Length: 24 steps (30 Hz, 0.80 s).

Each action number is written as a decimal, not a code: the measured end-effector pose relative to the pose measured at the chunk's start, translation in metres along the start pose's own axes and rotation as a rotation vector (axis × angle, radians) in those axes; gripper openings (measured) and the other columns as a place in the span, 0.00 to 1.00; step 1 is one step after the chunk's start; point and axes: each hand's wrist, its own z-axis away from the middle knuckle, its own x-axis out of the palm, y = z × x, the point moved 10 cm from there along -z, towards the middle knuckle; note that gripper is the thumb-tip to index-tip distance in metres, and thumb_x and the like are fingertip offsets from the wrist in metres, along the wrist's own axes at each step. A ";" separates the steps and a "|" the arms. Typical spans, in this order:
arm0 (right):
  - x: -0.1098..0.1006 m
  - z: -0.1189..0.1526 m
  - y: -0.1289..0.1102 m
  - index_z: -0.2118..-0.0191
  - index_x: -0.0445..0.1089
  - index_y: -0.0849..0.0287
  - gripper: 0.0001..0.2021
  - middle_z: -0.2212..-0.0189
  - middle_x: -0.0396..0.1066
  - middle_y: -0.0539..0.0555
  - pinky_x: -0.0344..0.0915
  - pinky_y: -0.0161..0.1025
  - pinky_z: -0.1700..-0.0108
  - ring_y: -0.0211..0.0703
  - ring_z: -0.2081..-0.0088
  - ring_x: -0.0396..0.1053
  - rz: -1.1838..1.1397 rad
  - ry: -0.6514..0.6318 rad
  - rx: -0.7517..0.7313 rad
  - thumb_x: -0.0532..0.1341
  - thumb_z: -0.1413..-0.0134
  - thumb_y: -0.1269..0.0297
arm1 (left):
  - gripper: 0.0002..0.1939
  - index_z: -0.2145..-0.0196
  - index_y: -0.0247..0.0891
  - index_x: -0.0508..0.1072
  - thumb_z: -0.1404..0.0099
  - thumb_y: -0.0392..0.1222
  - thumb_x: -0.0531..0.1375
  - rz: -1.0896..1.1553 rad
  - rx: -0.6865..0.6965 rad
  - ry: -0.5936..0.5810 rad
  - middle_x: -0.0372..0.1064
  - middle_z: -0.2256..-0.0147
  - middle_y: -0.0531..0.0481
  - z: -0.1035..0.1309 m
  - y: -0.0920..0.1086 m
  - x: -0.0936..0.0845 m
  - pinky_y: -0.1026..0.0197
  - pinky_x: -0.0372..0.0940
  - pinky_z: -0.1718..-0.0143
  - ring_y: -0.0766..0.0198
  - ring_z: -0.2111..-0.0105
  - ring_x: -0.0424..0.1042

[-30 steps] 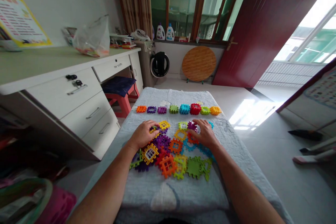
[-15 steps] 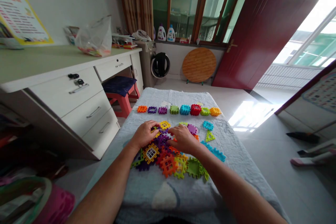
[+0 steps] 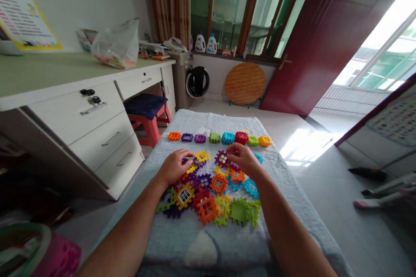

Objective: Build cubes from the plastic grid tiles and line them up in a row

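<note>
My right hand (image 3: 244,160) is closed, its fingertips gripping the edge of a purple interlocking window block (image 3: 222,158), raised slightly over the pile. My left hand (image 3: 175,165) rests at the pile's left side, thumb and fingers drawn together by purple and yellow pieces; what lies between them is mostly hidden. Below the hands spread loose toothed plastic pieces: an orange window block (image 3: 207,209), a yellow window block (image 3: 184,195), a green square block (image 3: 239,210) and several others. Blue pieces (image 3: 251,187) lie beside my right forearm.
Across the far part of the cloth-covered table (image 3: 201,242) runs a row of small assembled blocks, among them a red one (image 3: 241,138) and an orange one (image 3: 174,136). A white desk (image 3: 81,73) and a red stool (image 3: 151,132) stand at left.
My right hand has moved right and slightly away from me, bringing the purple window block out of the pile's middle. My left hand stays nearly in place.
</note>
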 end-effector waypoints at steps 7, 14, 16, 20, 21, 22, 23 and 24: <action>-0.060 0.006 0.046 0.68 0.68 0.60 0.06 0.74 0.69 0.49 0.61 0.35 0.70 0.36 0.74 0.65 0.220 0.196 0.075 0.59 0.55 0.65 | 0.10 0.62 0.40 0.74 0.40 0.40 0.55 -0.030 0.019 0.012 0.74 0.60 0.49 0.000 -0.004 0.004 0.59 0.65 0.52 0.59 0.58 0.72; -0.045 0.015 0.035 0.64 0.71 0.58 0.08 0.64 0.72 0.55 0.61 0.41 0.56 0.45 0.62 0.67 0.715 0.170 0.003 0.59 0.53 0.71 | 0.10 0.62 0.41 0.74 0.40 0.41 0.55 -0.041 0.000 0.019 0.75 0.59 0.50 0.000 -0.006 0.003 0.59 0.65 0.51 0.59 0.58 0.73; -0.044 0.017 0.030 0.61 0.71 0.58 0.09 0.62 0.73 0.56 0.59 0.43 0.54 0.47 0.59 0.67 0.757 0.156 0.005 0.60 0.51 0.66 | 0.10 0.62 0.41 0.74 0.40 0.41 0.55 -0.039 0.000 0.026 0.75 0.59 0.49 0.001 -0.006 0.002 0.58 0.65 0.51 0.59 0.58 0.73; -0.034 0.020 0.028 0.55 0.70 0.58 0.20 0.61 0.73 0.57 0.59 0.44 0.55 0.51 0.58 0.67 0.794 0.068 0.043 0.65 0.54 0.56 | 0.11 0.62 0.40 0.74 0.40 0.41 0.55 -0.026 0.014 0.041 0.75 0.60 0.49 0.001 -0.005 0.002 0.58 0.66 0.52 0.59 0.58 0.73; -0.032 0.020 0.029 0.54 0.70 0.59 0.21 0.60 0.73 0.57 0.59 0.44 0.55 0.51 0.58 0.67 0.796 0.055 0.050 0.66 0.56 0.56 | 0.11 0.62 0.40 0.74 0.40 0.41 0.55 -0.024 0.018 0.045 0.75 0.60 0.49 0.001 -0.005 0.001 0.58 0.66 0.52 0.59 0.59 0.74; -0.031 0.021 0.029 0.53 0.69 0.59 0.22 0.59 0.73 0.58 0.59 0.44 0.55 0.51 0.58 0.67 0.791 0.050 0.053 0.66 0.57 0.58 | 0.11 0.62 0.40 0.74 0.40 0.41 0.55 -0.024 0.024 0.052 0.75 0.60 0.49 0.001 -0.004 0.001 0.58 0.66 0.53 0.58 0.59 0.74; -0.030 0.021 0.030 0.52 0.69 0.59 0.23 0.58 0.73 0.58 0.59 0.44 0.54 0.51 0.57 0.67 0.779 0.051 0.054 0.66 0.57 0.59 | 0.11 0.62 0.40 0.74 0.40 0.41 0.55 -0.024 0.030 0.061 0.76 0.60 0.49 0.001 -0.004 0.000 0.58 0.67 0.53 0.58 0.59 0.74; -0.030 0.021 0.030 0.52 0.69 0.60 0.23 0.58 0.73 0.58 0.59 0.44 0.54 0.51 0.57 0.66 0.763 0.054 0.052 0.66 0.57 0.61 | 0.11 0.62 0.40 0.74 0.40 0.41 0.55 -0.025 0.036 0.070 0.76 0.60 0.49 0.001 -0.003 -0.001 0.58 0.67 0.53 0.58 0.59 0.74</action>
